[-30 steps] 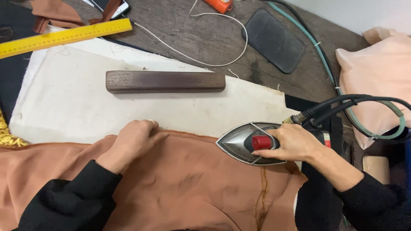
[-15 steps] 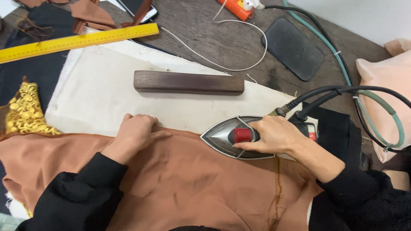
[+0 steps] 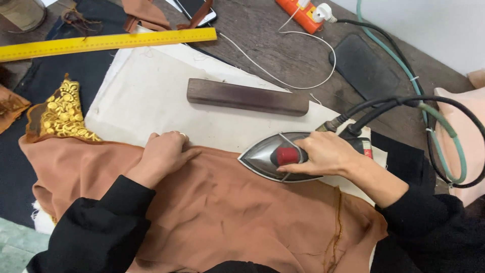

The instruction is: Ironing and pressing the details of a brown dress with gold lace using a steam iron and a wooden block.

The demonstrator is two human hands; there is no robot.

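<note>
right hand (image 3: 323, 154): fingers wrapped on iron (image 3: 280, 156) handle, nose pointing left | left hand (image 3: 164, 154): fingers together, flat on brown fabric (image 3: 227, 212), just left of nose | fabric edge over white pad (image 3: 151, 96) on desk (image 3: 262, 35)

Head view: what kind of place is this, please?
Probably a tailoring or sewing workshop. The right hand holds a steam iron on brown fabric, the left hand flattens the cloth, and a yellow ruler lies on the worktable.
</note>
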